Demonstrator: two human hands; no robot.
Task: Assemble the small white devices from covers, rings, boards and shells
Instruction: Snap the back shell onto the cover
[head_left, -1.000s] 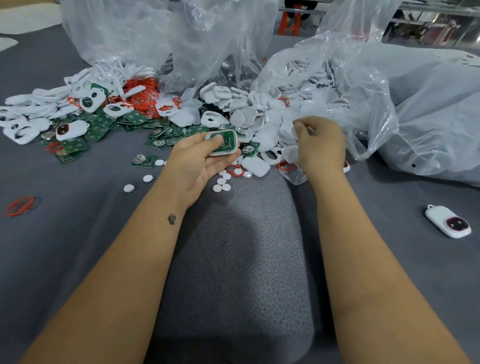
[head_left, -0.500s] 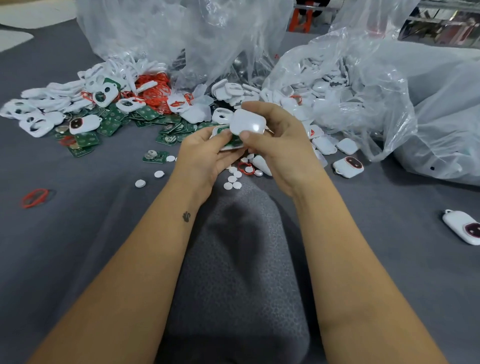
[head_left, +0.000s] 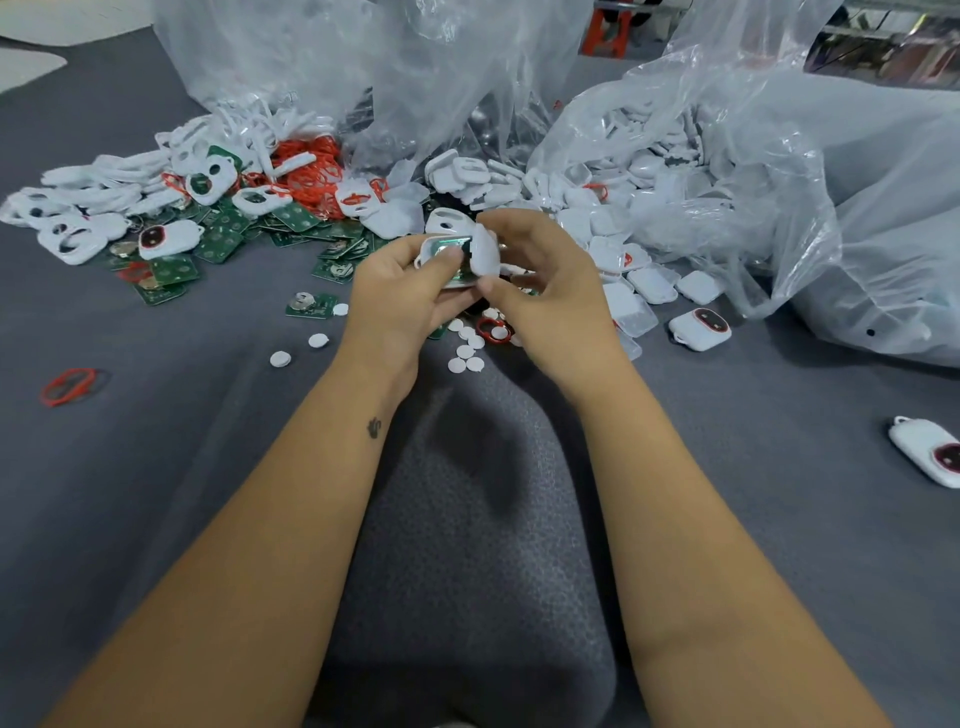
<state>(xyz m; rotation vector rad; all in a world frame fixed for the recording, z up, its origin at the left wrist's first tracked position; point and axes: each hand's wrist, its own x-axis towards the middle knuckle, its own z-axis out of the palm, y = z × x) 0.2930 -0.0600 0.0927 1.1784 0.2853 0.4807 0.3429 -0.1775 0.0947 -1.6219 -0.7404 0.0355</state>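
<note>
My left hand (head_left: 400, 296) grips a white cover with a green board inside it (head_left: 447, 254), held over the middle of the grey table. My right hand (head_left: 545, 296) pinches a white shell (head_left: 485, 252) tilted on edge against the right side of that cover. Behind the hands lie heaps of white covers (head_left: 93, 208), red rings (head_left: 311, 171) and green boards (head_left: 218, 244). More white shells (head_left: 649, 283) spill from a clear plastic bag (head_left: 727, 171) on the right.
Small white discs (head_left: 467, 358) and a red ring (head_left: 491, 330) lie just under my hands. A lone red ring (head_left: 70, 385) sits far left. Finished devices lie at right (head_left: 698, 327) and far right (head_left: 930, 457). A second plastic bag (head_left: 363, 67) stands at the back.
My right hand picked a white shell from the pile, carried it to the cover in my left hand, and has now turned it on edge against that cover.
</note>
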